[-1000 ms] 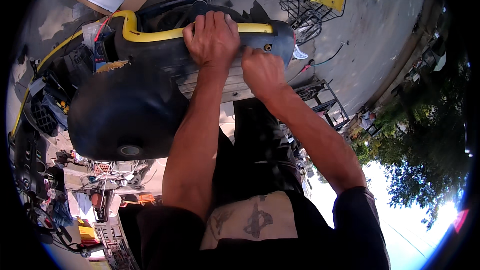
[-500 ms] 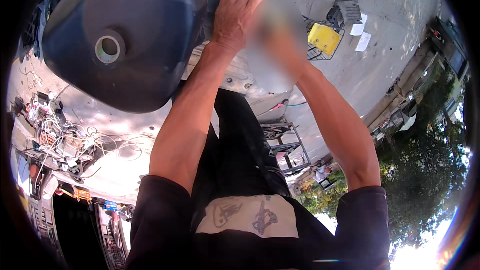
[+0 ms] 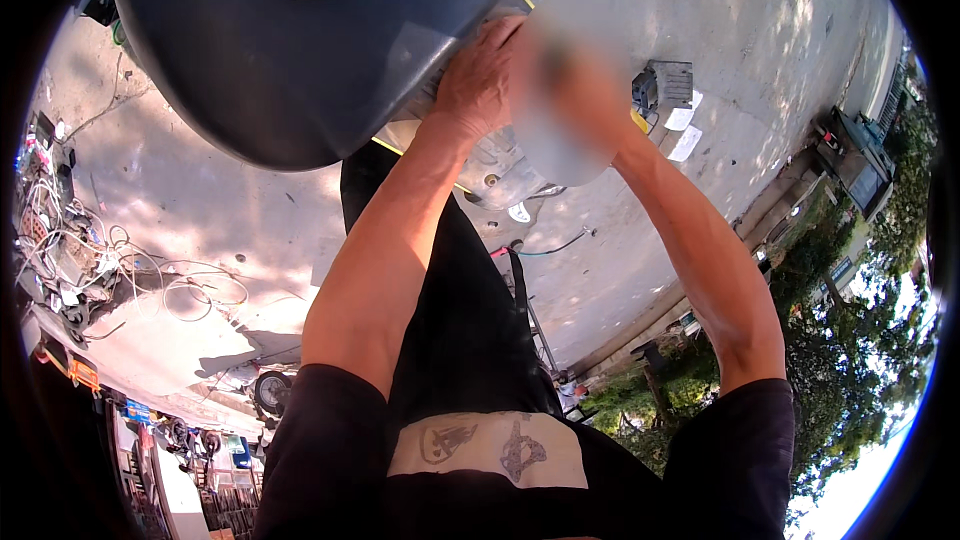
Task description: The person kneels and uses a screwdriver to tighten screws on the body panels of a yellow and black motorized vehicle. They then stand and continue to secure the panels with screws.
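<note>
A large, smooth black tank with a round, pale-rimmed opening fills the upper left. My left hand lies against its right edge, fingers bent around something I cannot make out. Just to the right is my right hand, close to the left one. A blurred patch covers its fingers and whatever lies between the two hands, where only a dark spot shows. Below the hands, a pale, dusty part with round holes sticks out, and a yellow strip runs along the tank's underside.
Tangled pale cables and scrap lie on the ground at the left. A dark grey crate with white papers beside it stands at the right. Near my legs lies a thin blue-green hose. A small wheel shows lower left.
The view has shifted, so the tank sits higher and further right and the crate is partly behind my right hand. Both hands stay together at the tank's right side.
</note>
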